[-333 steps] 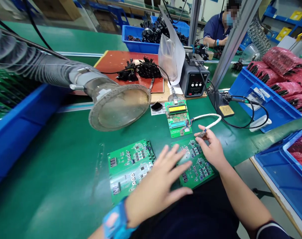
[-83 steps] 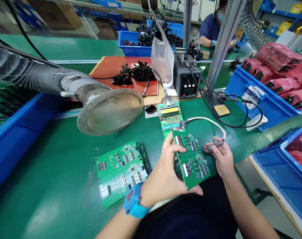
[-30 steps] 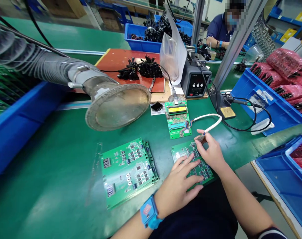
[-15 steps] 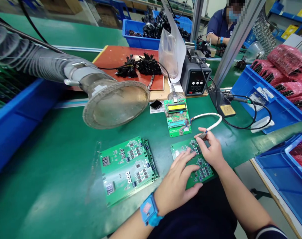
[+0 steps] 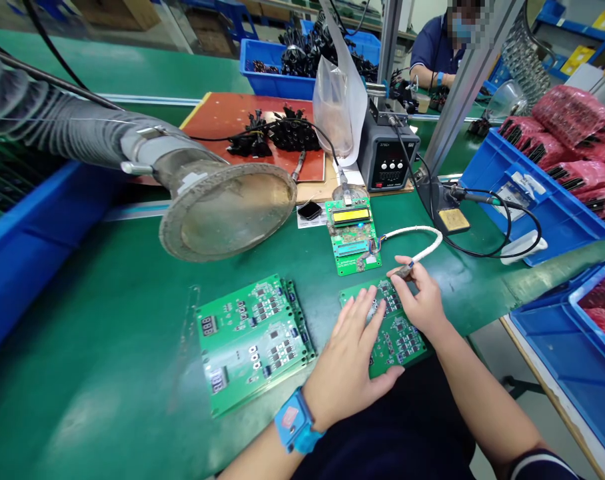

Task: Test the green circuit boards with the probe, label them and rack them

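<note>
While the right hand (image 5: 423, 300) tightly pinches the cable end (image 5: 404, 271), the left hand (image 5: 343, 367), fingers spread and grasping nothing, should press the circuit board (image 5: 401, 341) flat by the tabletop's (image 5: 127, 313) near edge.

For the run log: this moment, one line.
left hand: over circuit board; right hand: holds probe at board's far edge; white cable: probe to LCD board; board stack: at left

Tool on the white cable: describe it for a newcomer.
On the green bench, find the small yellow-screened board. Follow its white cable to the right hand. The tool is the stubby brownish piece pinched there, unlike the flat stacked boards.
</note>
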A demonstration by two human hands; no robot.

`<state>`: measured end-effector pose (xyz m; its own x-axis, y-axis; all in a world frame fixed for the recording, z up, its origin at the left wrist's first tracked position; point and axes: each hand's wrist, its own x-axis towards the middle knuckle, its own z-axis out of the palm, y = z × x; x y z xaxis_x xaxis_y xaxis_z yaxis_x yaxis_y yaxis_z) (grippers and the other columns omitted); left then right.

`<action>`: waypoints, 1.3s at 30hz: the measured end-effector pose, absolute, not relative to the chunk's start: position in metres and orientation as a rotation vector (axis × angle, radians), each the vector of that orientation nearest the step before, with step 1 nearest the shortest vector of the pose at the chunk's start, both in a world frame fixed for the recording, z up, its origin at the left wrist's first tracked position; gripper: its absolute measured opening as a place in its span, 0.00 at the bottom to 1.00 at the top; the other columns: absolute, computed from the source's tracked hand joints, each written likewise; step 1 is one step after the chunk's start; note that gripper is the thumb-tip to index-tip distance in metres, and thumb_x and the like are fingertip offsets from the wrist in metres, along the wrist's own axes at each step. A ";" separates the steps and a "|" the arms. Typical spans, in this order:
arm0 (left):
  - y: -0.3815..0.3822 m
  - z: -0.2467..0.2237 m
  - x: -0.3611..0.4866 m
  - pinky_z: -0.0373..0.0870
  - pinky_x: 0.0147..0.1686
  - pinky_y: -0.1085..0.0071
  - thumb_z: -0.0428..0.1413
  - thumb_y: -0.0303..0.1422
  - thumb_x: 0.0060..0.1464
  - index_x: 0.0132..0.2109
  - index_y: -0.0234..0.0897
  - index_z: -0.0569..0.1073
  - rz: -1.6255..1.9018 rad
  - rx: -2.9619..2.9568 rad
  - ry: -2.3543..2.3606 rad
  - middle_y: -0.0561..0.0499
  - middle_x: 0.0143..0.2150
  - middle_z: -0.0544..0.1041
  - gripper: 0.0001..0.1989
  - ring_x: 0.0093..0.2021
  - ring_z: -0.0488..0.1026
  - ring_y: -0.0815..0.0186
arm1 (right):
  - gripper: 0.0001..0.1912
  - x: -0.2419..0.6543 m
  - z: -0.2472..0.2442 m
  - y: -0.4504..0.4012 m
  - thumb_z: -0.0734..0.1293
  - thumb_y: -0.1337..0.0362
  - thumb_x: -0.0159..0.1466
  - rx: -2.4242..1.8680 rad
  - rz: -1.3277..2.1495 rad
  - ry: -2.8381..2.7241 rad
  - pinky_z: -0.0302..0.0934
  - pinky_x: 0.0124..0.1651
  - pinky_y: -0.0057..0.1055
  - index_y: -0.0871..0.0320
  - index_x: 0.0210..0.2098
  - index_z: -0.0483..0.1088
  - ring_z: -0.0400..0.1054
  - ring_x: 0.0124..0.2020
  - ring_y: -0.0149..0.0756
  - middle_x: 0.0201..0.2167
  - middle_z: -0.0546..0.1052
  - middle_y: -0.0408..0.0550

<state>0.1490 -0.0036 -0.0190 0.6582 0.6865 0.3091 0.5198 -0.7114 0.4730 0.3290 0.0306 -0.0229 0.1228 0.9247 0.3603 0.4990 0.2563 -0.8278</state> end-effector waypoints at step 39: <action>-0.004 -0.025 0.148 0.48 0.64 0.41 0.62 0.37 0.46 0.68 0.32 0.47 0.659 2.536 0.965 0.34 0.69 0.52 0.48 0.70 0.41 0.43 | 0.14 0.331 -0.027 0.032 0.62 0.65 0.65 -1.370 0.559 -1.494 0.68 0.46 0.33 0.56 0.51 0.67 0.74 0.39 0.36 0.38 0.79 0.49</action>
<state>0.1480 -0.0044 -0.0249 0.6603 0.6896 0.2974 0.5277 -0.7078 0.4695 0.3305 0.0319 -0.0268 0.1328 0.9269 0.3510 0.4686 0.2534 -0.8463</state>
